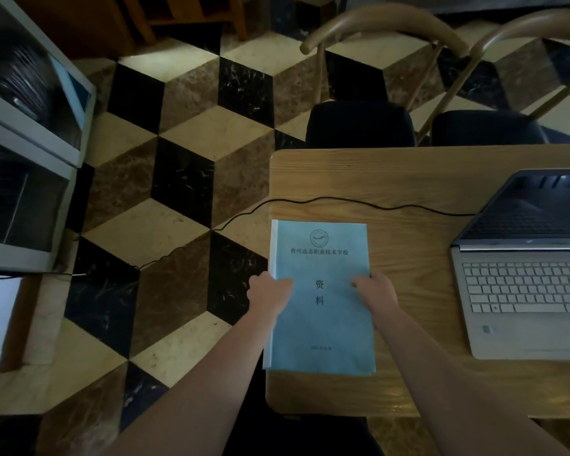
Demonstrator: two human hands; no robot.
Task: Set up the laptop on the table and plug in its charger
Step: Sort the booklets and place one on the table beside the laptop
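My two hands, left [268, 291] and right [374, 287], gripping one blue booklet [321, 297] at frame centre, one open laptop [524, 274] right, one cable [343, 203], two chairs [359, 123] on top.

Booklet [320, 291]: on table [408, 179], left of laptop [520, 284].
Cable [343, 203]: behind booklet, from laptop off table's left edge.
Chairs [359, 125]: behind table.

We have a single view, from a camera worn on the head, looking forward and steeply down. Our own forearms reach in from the bottom edge, so we sit close above the near corner of the table [441, 179]. The wide lens bends the patterned floor [185, 153] at left and takes in two chairs [359, 123] beyond the far edge.
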